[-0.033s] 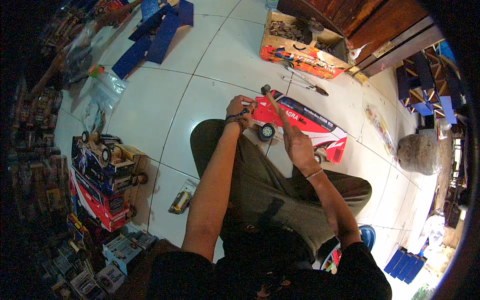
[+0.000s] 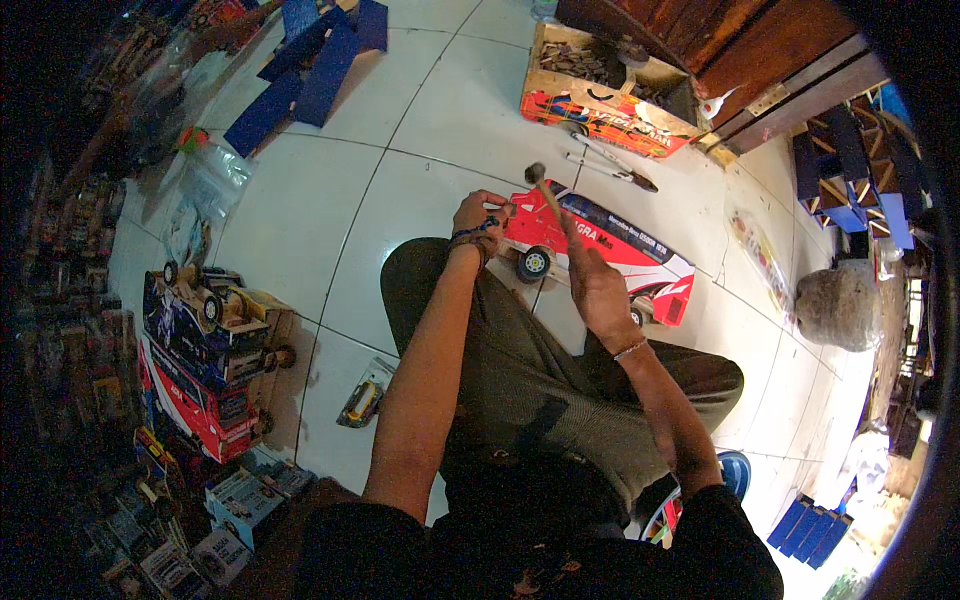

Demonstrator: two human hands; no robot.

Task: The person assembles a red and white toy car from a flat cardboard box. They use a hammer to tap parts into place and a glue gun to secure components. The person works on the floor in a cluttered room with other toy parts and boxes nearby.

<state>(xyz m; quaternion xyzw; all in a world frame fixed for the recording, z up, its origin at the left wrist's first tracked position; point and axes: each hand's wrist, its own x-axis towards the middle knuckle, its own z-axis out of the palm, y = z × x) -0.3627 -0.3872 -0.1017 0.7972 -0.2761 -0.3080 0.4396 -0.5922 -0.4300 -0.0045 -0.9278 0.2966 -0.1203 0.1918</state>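
A red, white and dark-blue toy bus (image 2: pixel 625 237) lies across the floor in front of my crossed legs, its wheels turned toward me. At its left end is my left hand (image 2: pixel 482 215), fingers bent and pinched against the bus; what lies between the fingertips is hidden. My right hand (image 2: pixel 600 295) is wrapped round the wooden handle of a hammer (image 2: pixel 553 205). The hammer reaches over the bus's left part, its dark head close to the upper left corner. A black-and-cream wheel (image 2: pixel 533 263) shows near my left hand.
Beyond the bus lie pincers (image 2: pixel 615 163) and a box of small pieces (image 2: pixel 610 110). Stacked toy vehicles (image 2: pixel 200 385) stand at the left, near a yellow-handled packaged item (image 2: pixel 362 397). Blue panels (image 2: pixel 315 75) lie far left; a wrapped bundle (image 2: pixel 838 308) sits at the right.
The hammer's head has shifted slightly up and away from the bus, with a small move of my right hand. My left hand and the bus stay in place.
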